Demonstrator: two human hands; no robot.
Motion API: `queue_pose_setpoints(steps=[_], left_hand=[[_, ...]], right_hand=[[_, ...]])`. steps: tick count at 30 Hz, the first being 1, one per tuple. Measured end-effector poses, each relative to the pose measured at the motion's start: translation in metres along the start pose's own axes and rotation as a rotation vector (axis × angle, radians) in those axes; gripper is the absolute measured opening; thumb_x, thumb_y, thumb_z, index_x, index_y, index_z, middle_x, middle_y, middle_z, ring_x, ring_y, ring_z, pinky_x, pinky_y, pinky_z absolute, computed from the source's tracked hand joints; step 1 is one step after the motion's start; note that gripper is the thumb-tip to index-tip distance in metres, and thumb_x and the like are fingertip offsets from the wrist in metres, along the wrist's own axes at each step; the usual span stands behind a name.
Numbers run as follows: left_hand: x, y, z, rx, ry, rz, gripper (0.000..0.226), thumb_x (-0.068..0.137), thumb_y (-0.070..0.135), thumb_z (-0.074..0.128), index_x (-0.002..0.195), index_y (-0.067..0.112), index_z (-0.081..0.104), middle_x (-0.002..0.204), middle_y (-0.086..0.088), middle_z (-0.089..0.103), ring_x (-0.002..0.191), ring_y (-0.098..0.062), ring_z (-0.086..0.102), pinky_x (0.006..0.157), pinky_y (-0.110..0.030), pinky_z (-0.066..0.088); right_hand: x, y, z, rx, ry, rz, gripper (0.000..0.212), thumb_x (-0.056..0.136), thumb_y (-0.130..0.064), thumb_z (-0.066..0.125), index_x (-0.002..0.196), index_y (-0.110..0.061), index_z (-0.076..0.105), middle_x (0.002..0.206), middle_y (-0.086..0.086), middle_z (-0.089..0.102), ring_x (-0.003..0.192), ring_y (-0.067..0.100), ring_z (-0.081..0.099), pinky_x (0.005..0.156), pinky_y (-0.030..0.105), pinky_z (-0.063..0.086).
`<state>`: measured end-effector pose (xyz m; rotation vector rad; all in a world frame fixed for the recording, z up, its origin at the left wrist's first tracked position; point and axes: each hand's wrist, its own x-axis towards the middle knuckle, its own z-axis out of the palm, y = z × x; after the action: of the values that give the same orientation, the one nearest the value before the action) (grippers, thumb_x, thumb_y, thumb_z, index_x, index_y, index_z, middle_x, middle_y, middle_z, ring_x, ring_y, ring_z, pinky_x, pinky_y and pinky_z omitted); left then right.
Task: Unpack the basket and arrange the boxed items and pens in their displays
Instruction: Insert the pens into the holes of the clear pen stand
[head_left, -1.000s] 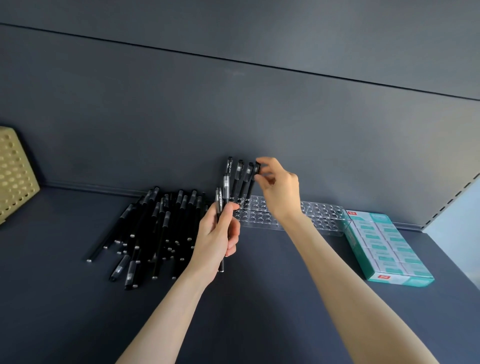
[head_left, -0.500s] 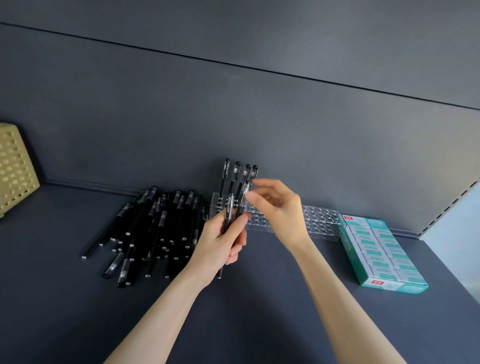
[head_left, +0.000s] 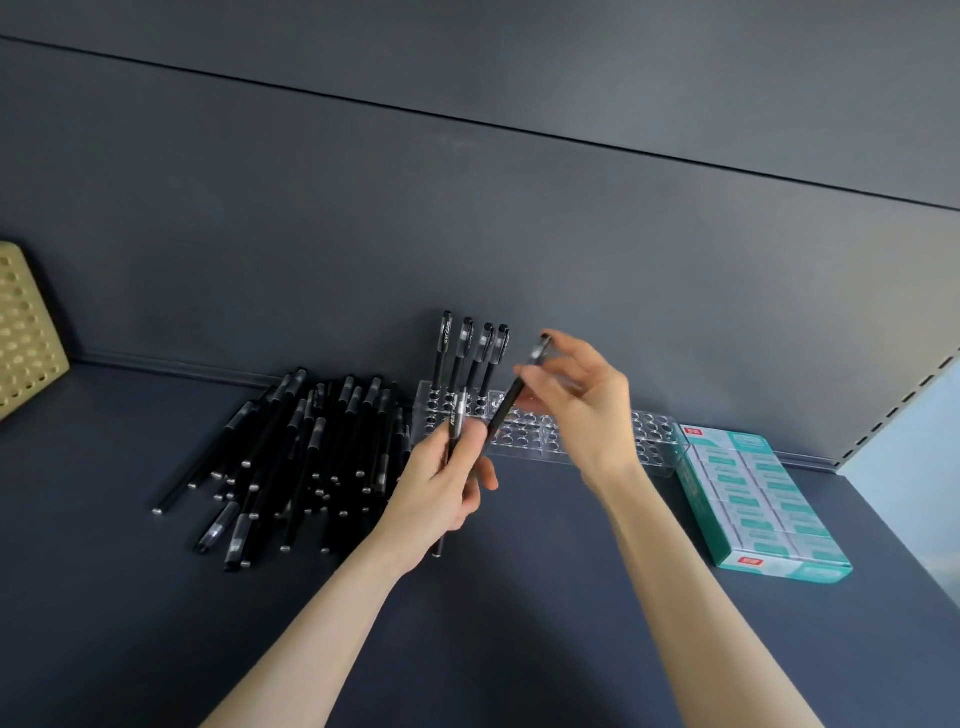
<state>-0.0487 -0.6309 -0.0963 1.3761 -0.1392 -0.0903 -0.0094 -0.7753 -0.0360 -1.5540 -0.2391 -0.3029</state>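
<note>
A pile of black pens (head_left: 306, 447) lies on the dark shelf, left of a clear perforated pen holder (head_left: 530, 434) by the back wall. Several pens (head_left: 470, 353) stand upright in the holder's left end. My left hand (head_left: 441, 483) grips a black pen (head_left: 457, 421) pointing up, in front of the holder. My right hand (head_left: 576, 400) pinches another black pen (head_left: 514, 395) held at a slant above the holder, its capped end up. A teal tray of boxed items (head_left: 753, 499) sits right of the holder.
A tan perforated basket (head_left: 26, 332) leans at the far left edge. The dark back wall (head_left: 467, 234) rises right behind the holder. A shelf upright with slots (head_left: 893, 410) stands at the far right.
My right hand left the standing pens, came down to my left hand, took one pen from it and lifted it up to the right. My left hand stayed roughly in place.
</note>
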Motion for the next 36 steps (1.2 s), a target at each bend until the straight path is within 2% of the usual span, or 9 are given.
queue_pose_setpoints(steps=[2, 5, 8, 11, 16, 21, 26, 30, 36], left_hand=[[0.001, 0.0, -0.003, -0.017, 0.066, -0.027, 0.029, 0.097, 0.043, 0.045, 0.101, 0.017, 0.056, 0.061, 0.002, 0.054, 0.039, -0.009, 0.03, 0.036, -0.017, 0.02], [0.004, 0.001, -0.005, -0.107, 0.117, -0.058, 0.023, 0.1, 0.032, 0.039, 0.097, 0.012, 0.05, 0.061, 0.0, 0.052, 0.04, -0.008, 0.03, 0.035, -0.018, 0.02], [0.004, 0.0, -0.005, -0.14, 0.115, -0.035, 0.02, 0.102, 0.023, 0.037, 0.09, 0.01, 0.047, 0.061, 0.0, 0.051, 0.044, -0.008, 0.035, 0.037, -0.019, 0.026], [0.001, -0.001, -0.008, -0.049, 0.085, -0.004, 0.023, 0.1, 0.032, 0.044, 0.089, 0.014, 0.052, 0.06, 0.002, 0.049, 0.042, -0.01, 0.032, 0.037, -0.02, 0.025], [0.003, 0.0, -0.01, -0.056, 0.087, -0.072, 0.027, 0.096, 0.032, 0.049, 0.096, 0.006, 0.044, 0.061, 0.003, 0.048, 0.044, -0.009, 0.028, 0.039, -0.02, 0.02], [0.001, 0.002, -0.006, -0.085, 0.072, -0.008, 0.021, 0.099, 0.026, 0.047, 0.094, 0.006, 0.048, 0.067, 0.002, 0.053, 0.049, -0.011, 0.038, 0.042, -0.022, 0.032], [0.0, 0.005, -0.007, -0.036, 0.065, 0.009, 0.016, 0.097, 0.031, 0.05, 0.096, 0.029, 0.066, 0.063, 0.005, 0.047, 0.046, -0.008, 0.029, 0.045, -0.025, 0.02], [0.0, 0.004, -0.006, -0.083, 0.081, -0.015, 0.022, 0.1, 0.014, 0.044, 0.107, 0.019, 0.064, 0.063, 0.005, 0.051, 0.048, -0.008, 0.033, 0.045, -0.022, 0.025], [-0.001, 0.005, -0.006, 0.036, 0.114, 0.062, 0.014, 0.099, 0.014, 0.047, 0.106, 0.007, 0.056, 0.069, 0.001, 0.062, 0.05, -0.012, 0.044, 0.046, -0.022, 0.036]], right_hand=[[0.011, -0.005, -0.008, 0.007, 0.118, -0.043, 0.035, 0.085, 0.001, 0.063, 0.114, -0.017, 0.053, 0.088, 0.013, 0.069, 0.071, 0.016, 0.07, 0.066, 0.027, 0.057], [0.027, -0.006, -0.012, -0.089, 0.209, -0.136, 0.034, 0.086, -0.001, 0.062, 0.108, -0.025, 0.051, 0.085, 0.002, 0.07, 0.07, 0.013, 0.068, 0.071, 0.032, 0.057], [0.036, -0.003, -0.005, -0.232, 0.223, -0.206, 0.043, 0.087, -0.003, 0.06, 0.102, -0.041, 0.049, 0.088, -0.011, 0.065, 0.07, 0.02, 0.067, 0.077, 0.038, 0.056], [0.042, 0.003, -0.001, -0.317, 0.218, -0.248, 0.05, 0.087, -0.005, 0.061, 0.1, -0.051, 0.046, 0.09, -0.014, 0.06, 0.072, 0.028, 0.066, 0.077, 0.036, 0.055], [0.046, 0.018, 0.001, -0.349, 0.197, -0.272, 0.038, 0.088, -0.005, 0.061, 0.109, -0.035, 0.05, 0.092, -0.016, 0.058, 0.074, 0.025, 0.066, 0.071, 0.022, 0.053], [0.045, 0.03, 0.005, -0.44, 0.146, -0.27, 0.033, 0.087, -0.004, 0.062, 0.116, -0.017, 0.056, 0.089, -0.012, 0.059, 0.072, 0.017, 0.063, 0.063, 0.008, 0.043], [0.041, 0.034, 0.006, -0.51, 0.117, -0.244, 0.03, 0.087, -0.005, 0.062, 0.115, -0.013, 0.059, 0.085, -0.005, 0.061, 0.073, 0.019, 0.063, 0.069, 0.012, 0.045], [0.044, 0.033, 0.007, -0.544, 0.102, -0.213, 0.028, 0.087, -0.006, 0.062, 0.114, -0.014, 0.061, 0.081, -0.009, 0.06, 0.071, 0.015, 0.061, 0.068, 0.007, 0.042], [0.037, 0.037, 0.007, -0.596, 0.1, -0.179, 0.027, 0.088, -0.008, 0.062, 0.113, -0.017, 0.061, 0.083, -0.008, 0.063, 0.07, 0.01, 0.059, 0.075, 0.02, 0.046]])
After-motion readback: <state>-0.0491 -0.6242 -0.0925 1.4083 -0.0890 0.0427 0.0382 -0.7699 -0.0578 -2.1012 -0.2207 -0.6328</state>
